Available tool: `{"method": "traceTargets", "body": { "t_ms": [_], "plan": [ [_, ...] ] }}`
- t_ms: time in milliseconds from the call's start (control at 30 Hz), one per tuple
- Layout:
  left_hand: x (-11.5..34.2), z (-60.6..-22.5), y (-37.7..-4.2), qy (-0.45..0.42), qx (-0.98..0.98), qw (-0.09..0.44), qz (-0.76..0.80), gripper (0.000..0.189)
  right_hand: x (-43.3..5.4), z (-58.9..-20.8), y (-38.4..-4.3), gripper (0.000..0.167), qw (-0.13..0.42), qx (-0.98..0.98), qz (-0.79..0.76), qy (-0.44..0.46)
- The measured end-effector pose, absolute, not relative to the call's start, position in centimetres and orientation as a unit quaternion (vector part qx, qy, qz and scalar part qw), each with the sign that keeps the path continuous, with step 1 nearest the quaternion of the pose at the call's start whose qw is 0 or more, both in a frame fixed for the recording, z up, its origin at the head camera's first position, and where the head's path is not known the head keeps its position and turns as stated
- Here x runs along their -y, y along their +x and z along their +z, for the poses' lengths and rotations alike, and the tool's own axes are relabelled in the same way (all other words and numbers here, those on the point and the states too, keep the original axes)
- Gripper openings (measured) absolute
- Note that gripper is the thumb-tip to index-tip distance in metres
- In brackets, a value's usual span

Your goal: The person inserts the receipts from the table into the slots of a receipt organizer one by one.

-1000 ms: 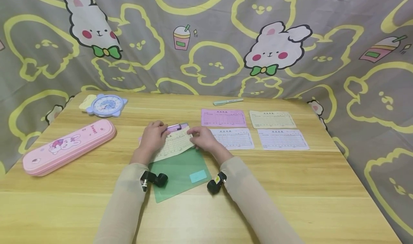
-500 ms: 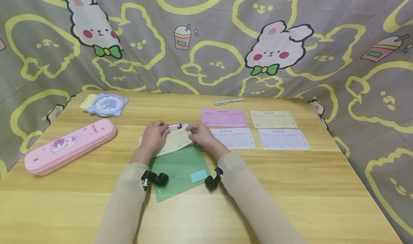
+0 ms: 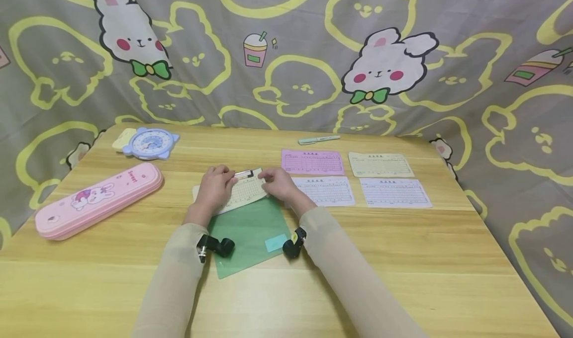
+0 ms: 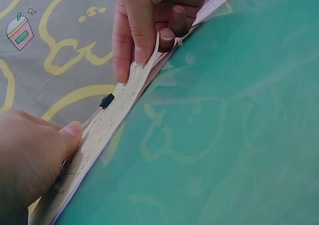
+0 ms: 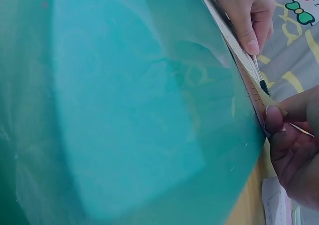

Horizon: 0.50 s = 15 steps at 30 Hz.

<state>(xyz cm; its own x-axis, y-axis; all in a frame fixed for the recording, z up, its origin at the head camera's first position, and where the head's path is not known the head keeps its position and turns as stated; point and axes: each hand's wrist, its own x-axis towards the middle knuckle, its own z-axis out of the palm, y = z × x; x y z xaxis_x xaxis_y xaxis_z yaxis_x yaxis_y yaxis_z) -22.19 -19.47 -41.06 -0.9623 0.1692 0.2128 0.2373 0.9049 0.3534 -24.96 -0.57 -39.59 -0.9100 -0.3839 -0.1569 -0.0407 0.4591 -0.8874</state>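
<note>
A translucent green file folder with a light-blue label lies before me, a cream ruled form slip across its top end. Along that end runs a metal clip with a black tip. My left hand grips the clip's left end, thumb on the near side, its other fingers partly hidden behind the edge. My right hand pinches the slip's upper right corner between thumb and fingers. In the left wrist view the cream slip bends up at that corner, with pinkish paper showing beneath.
To the right lie a purple form slip, a cream one and two white ones, one partly behind my right hand. A pale green pen lies behind them. On the left are a pink pencil case and a blue clock-like dial.
The cream slip has slid up toward the clip and covers the purple strip seen there before. My right hand has shifted slightly left with it. The left hand stays by the clip.
</note>
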Motion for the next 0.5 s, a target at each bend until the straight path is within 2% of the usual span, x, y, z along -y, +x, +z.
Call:
{"method": "traceTargets", "body": {
  "t_ms": [267, 500],
  "plan": [
    [19.4, -41.1, -22.2, -0.109, 0.970, 0.100, -0.191, 0.035, 0.5, -39.6, -25.0, 0.031, 0.158, -0.852, -0.480, -0.136],
    [19.5, -41.1, -22.0, -0.105, 0.971, 0.088, -0.194, 0.038, -0.6, -38.9, -24.6, 0.035, 0.159, -0.854, -0.471, -0.154]
  ]
}}
